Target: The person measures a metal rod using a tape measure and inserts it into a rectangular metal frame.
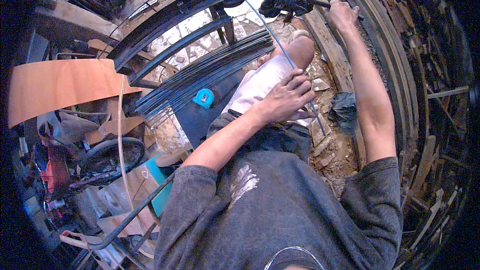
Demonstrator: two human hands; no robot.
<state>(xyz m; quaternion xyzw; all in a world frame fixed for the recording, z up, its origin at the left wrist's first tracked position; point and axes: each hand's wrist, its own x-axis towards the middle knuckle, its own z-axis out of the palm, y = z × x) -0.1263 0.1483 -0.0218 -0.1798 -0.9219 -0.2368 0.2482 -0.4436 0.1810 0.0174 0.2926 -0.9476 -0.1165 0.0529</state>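
Observation:
My left hand (289,96) is closed around a thin steel rod (266,26). The rod slants from the far end of a dark metal bench frame (175,15) down past my lap. At the far right, my right hand (343,16) grips a dark metal bar (319,3). Black wrapping (284,4) covers part of this bar, near where the rod meets the frame; that contact is too dark to make out. A bundle of similar thin rods (210,70) lies left of my legs. Just below it rests a blue tape measure (204,98) on a dark surface.
Long wooden beams (382,70) run along the right, with scrap wood piled beyond them. A black plastic bag (344,106) lies beside my right forearm. On the left are an orange-brown sheet (65,87), a wheel (112,157) and a bent metal tube (132,215).

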